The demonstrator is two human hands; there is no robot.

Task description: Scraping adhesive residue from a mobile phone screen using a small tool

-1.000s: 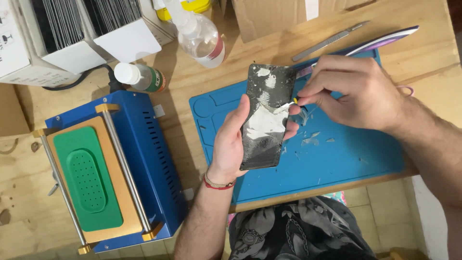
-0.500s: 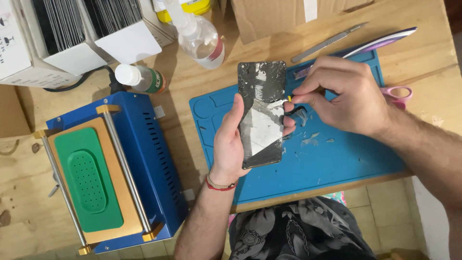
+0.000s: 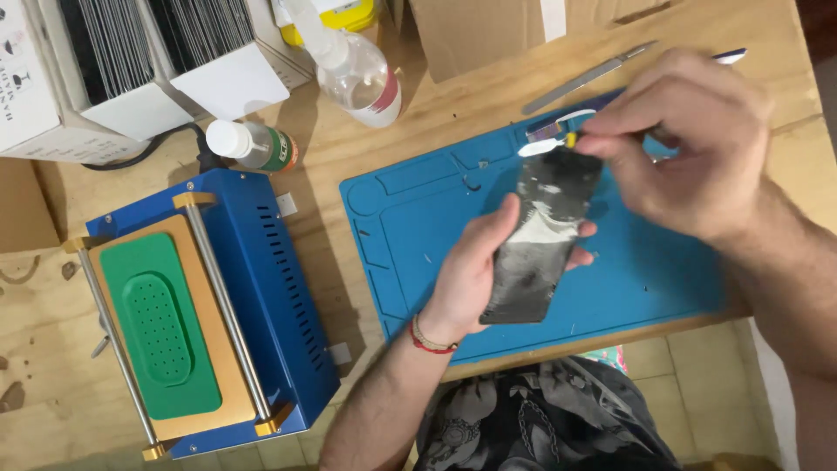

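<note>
Two hands (image 3: 471, 270), one dark panel (image 3: 540, 235), two bottles (image 3: 353, 65), one blue mat (image 3: 418, 227), one blue machine (image 3: 261, 288).

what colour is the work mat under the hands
Blue. The work mat shows best in the head view, lying on the wooden table.

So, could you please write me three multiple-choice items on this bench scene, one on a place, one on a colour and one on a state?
1. Where does the blue metal machine with the green pad stand?
A. on the blue mat
B. on the wooden table left of the mat
C. on the floor

2. What colour is the work mat?
A. blue
B. red
C. grey

3. How is the dark, residue-smeared flat panel held?
A. lying flat on the mat
B. gripped by the left hand
C. clamped in the machine

Answers: 1 B, the machine sits on bare wood; 2 A, the mat is plainly blue; 3 B, fingers wrap the panel's edges while the right hand works its top end.
</note>
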